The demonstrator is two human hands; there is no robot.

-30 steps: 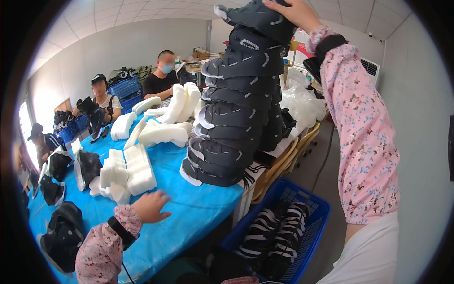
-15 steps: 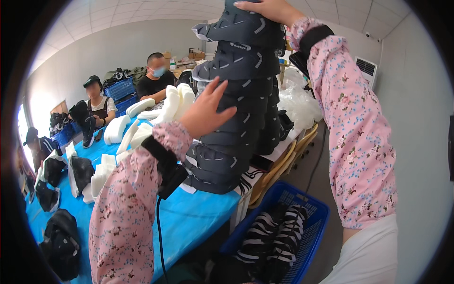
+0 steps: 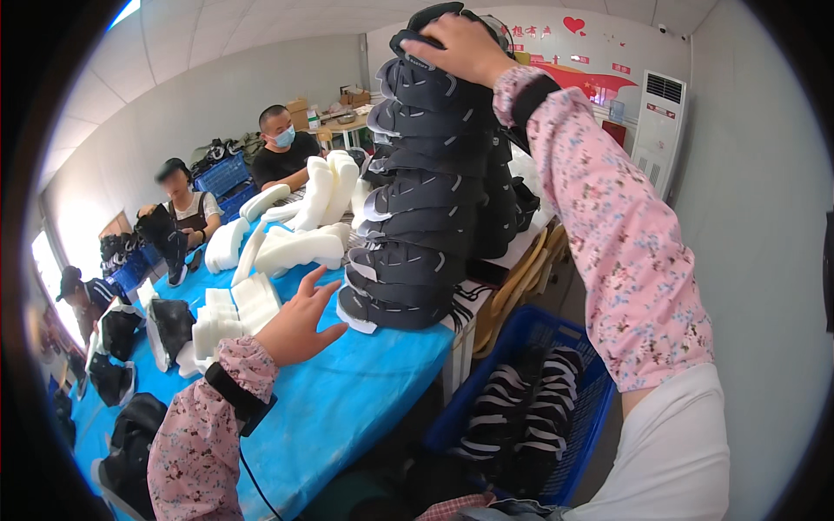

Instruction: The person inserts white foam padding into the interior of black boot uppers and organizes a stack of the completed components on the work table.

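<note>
A tall stack of dark grey shoe uppers [image 3: 417, 195] with light edges and small pale stripes stands at the table's right edge. At its top, my right hand [image 3: 460, 50] has its fingers curled over the uppermost shoe upper [image 3: 421, 59]; its thumb is partly hidden. My left hand [image 3: 300, 319] hovers with spread fingers over the blue-covered table [image 3: 365, 382], apart from the stack and holding nothing. White foam pieces [image 3: 248, 304] lie just beyond it.
Right of the table, a blue plastic basket [image 3: 595, 417] holds black-and-white striped pieces. Black shoe uppers [image 3: 135, 443] lie along the table's left. Two people [image 3: 287, 152] sit across the table, with another at far left. Wooden chairs [image 3: 512, 295] stand beside the stack.
My left hand has moved down and left, away from the stack's side. My right hand stays at the stack's top, its fingers now curled over the upper. The view has tilted upward.
</note>
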